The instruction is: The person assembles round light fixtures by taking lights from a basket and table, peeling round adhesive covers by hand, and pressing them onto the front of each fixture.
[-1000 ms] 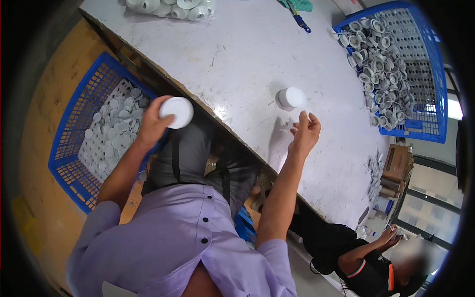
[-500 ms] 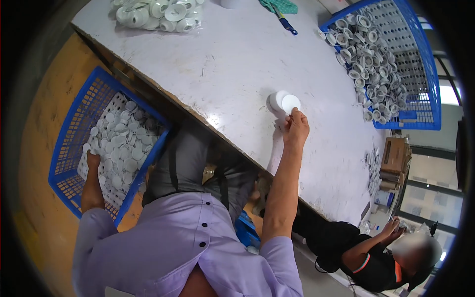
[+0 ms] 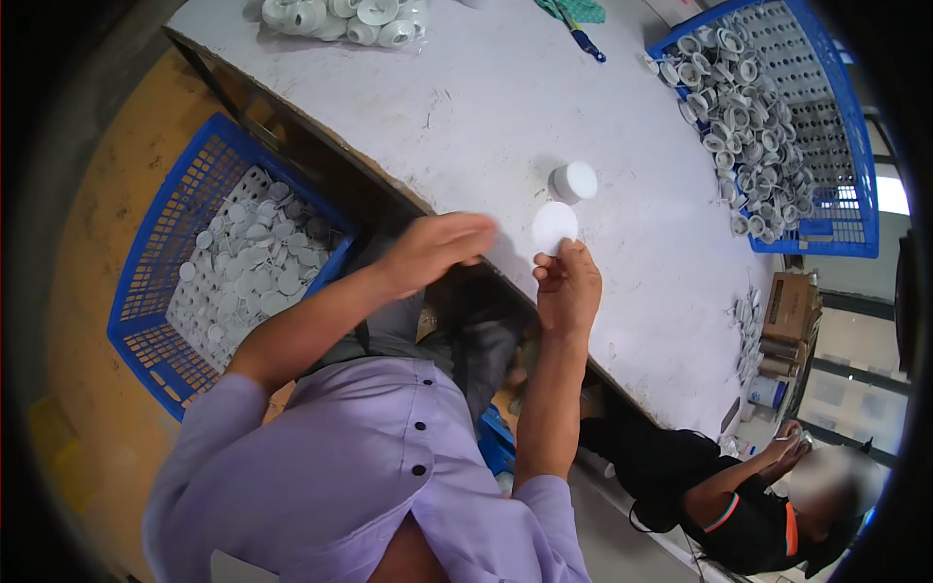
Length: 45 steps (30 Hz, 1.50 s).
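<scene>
In the head view my right hand (image 3: 570, 282) pinches a thin white round disc (image 3: 555, 228) by its lower edge, above the white table. Just beyond the disc a short stack of white round discs (image 3: 573, 182) stands on the table. My left hand (image 3: 437, 251) is over the table's near edge, palm down, fingers together and smeared by motion. Whether anything is in its fingers cannot be made out. A blue basket (image 3: 136, 301) to the left holds many loose white discs (image 3: 258, 257).
A second blue basket (image 3: 860, 185) at the right of the table holds grey-white ring-shaped parts (image 3: 743, 126). A plastic bag of white parts (image 3: 360, 21) lies at the far left. A blue-handled tool (image 3: 586, 44) is near a green cloth (image 3: 578, 10). A co-worker (image 3: 748, 525) sits at right.
My left hand has come out of the left basket and swung right to the table edge. My right hand has drawn a disc away from the stack, towards me.
</scene>
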Each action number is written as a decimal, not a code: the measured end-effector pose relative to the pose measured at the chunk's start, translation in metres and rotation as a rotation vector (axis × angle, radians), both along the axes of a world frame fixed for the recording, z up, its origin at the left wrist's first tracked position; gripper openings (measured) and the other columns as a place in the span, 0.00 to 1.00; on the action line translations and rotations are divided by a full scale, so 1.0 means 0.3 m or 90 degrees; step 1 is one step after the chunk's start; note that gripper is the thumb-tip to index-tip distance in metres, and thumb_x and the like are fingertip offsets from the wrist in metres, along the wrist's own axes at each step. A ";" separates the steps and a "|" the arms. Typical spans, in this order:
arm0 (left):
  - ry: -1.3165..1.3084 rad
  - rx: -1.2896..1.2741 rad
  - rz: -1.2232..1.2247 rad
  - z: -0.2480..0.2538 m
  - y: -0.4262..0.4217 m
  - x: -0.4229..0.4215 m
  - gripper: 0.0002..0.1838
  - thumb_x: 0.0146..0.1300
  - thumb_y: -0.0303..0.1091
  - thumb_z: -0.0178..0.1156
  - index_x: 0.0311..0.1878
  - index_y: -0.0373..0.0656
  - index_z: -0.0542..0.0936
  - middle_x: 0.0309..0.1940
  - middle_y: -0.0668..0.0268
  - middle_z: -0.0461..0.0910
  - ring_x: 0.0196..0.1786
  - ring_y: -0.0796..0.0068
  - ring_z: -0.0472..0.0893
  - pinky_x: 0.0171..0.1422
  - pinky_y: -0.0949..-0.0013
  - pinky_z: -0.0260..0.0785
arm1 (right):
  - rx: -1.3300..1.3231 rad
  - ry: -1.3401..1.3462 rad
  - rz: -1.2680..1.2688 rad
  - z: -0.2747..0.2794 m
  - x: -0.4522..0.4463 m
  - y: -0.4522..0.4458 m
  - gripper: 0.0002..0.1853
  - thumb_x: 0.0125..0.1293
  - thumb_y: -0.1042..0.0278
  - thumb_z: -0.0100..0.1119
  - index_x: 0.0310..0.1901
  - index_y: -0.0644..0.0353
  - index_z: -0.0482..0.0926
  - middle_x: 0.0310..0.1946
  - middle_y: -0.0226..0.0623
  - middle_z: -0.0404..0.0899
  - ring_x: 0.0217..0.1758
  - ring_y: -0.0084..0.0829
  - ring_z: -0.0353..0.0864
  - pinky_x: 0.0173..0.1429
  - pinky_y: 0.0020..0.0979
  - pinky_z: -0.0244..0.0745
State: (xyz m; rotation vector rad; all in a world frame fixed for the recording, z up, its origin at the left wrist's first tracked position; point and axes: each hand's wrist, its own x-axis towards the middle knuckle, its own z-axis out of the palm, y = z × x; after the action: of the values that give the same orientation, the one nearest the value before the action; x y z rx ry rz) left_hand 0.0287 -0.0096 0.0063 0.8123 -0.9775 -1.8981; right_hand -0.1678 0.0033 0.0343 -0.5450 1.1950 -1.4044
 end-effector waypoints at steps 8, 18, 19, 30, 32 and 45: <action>0.001 0.051 -0.040 -0.006 0.001 -0.213 0.10 0.64 0.32 0.56 0.35 0.32 0.78 0.32 0.64 0.79 0.35 0.81 0.78 0.41 0.77 0.72 | 0.029 0.045 -0.030 -0.009 0.019 0.131 0.08 0.67 0.68 0.52 0.31 0.60 0.71 0.22 0.34 0.76 0.21 0.22 0.78 0.23 0.20 0.74; -0.210 -0.051 0.037 -0.007 0.030 -0.200 0.13 0.53 0.35 0.69 0.23 0.36 0.78 0.18 0.70 0.75 0.22 0.86 0.73 0.25 0.81 0.65 | 0.044 0.064 -0.018 -0.061 0.012 0.160 0.08 0.67 0.68 0.53 0.35 0.64 0.72 0.24 0.36 0.76 0.21 0.22 0.76 0.25 0.20 0.72; -0.235 -0.059 0.032 -0.020 0.027 -0.200 0.13 0.54 0.35 0.68 0.23 0.36 0.78 0.18 0.70 0.75 0.22 0.86 0.72 0.25 0.81 0.65 | 0.038 0.061 -0.018 -0.062 0.014 0.164 0.08 0.67 0.68 0.53 0.35 0.64 0.72 0.24 0.36 0.76 0.21 0.22 0.76 0.25 0.20 0.72; -0.170 0.026 -0.121 0.020 0.026 -0.182 0.13 0.63 0.35 0.56 0.36 0.32 0.80 0.27 0.65 0.79 0.29 0.84 0.75 0.31 0.78 0.72 | 0.047 0.070 -0.026 -0.070 -0.014 0.194 0.08 0.68 0.68 0.51 0.37 0.65 0.72 0.25 0.36 0.77 0.22 0.22 0.76 0.27 0.20 0.72; -0.172 -0.003 -0.140 0.019 0.024 -0.181 0.13 0.63 0.34 0.56 0.38 0.32 0.80 0.29 0.65 0.80 0.30 0.83 0.76 0.32 0.78 0.71 | 0.041 0.077 -0.020 -0.072 -0.019 0.196 0.08 0.68 0.68 0.51 0.37 0.65 0.72 0.25 0.36 0.77 0.23 0.22 0.76 0.28 0.20 0.72; -0.351 -0.828 0.141 0.027 0.050 -0.185 0.11 0.57 0.26 0.57 0.43 0.37 0.79 0.41 0.54 0.81 0.37 0.59 0.83 0.39 0.70 0.75 | 0.001 0.021 -0.043 -0.043 -0.040 0.221 0.11 0.67 0.67 0.52 0.44 0.68 0.73 0.29 0.39 0.79 0.29 0.24 0.79 0.28 0.20 0.73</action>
State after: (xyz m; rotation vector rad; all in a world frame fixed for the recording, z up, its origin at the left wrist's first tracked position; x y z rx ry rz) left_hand -0.0268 0.0054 0.0144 0.5521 -1.9874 -0.5225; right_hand -0.1797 0.0697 0.0215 -0.5317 1.2513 -1.4566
